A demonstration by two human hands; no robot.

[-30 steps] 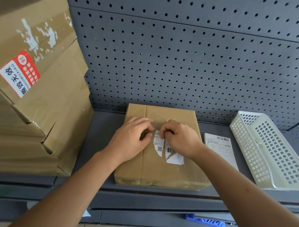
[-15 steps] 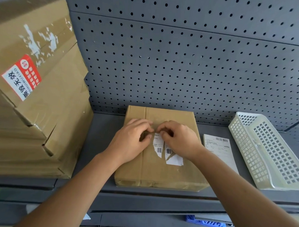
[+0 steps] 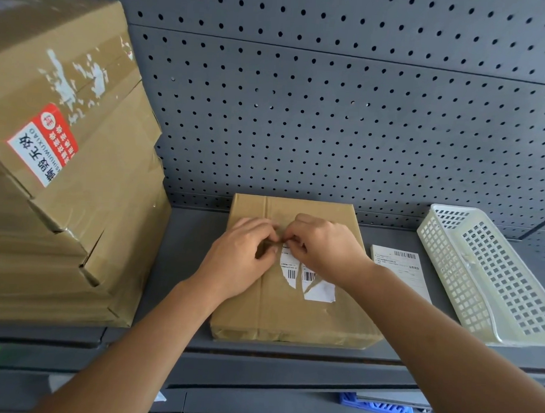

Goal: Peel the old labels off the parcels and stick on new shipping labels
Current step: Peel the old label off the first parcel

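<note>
Nearest, below the shelf's front lip, a blue plastic piece (image 3: 378, 406) pokes out at the right. On the grey shelf (image 3: 184, 265) above it, a flat brown parcel (image 3: 291, 316) lies in the middle, its near edge just back from the lip. Both forearms reach in over it from the near side. A torn old label (image 3: 319, 291) sits on the parcel's top face, right of the tape seam, split into two white strips with barcodes showing. The left hand (image 3: 240, 261) and right hand (image 3: 325, 249) meet at the far end of that label, fingers curled in tight. The right hand's thumb and forefinger pinch the label's far edge. The left hand's curled fingertips touch the same spot, but whether they have paper between them I cannot tell. Just right of the parcel, flat on the shelf, lies a new shipping label (image 3: 399, 271), printed side up. Further right, a white basket (image 3: 486, 278) rests tilted, apart from the sheet. At the left, a tall stack of cardboard boxes (image 3: 78, 198) stands near the parcel; the top box bears a red and white sticker (image 3: 43, 143) and scraps of torn paper. Behind everything rises a grey pegboard (image 3: 331, 115).
</note>
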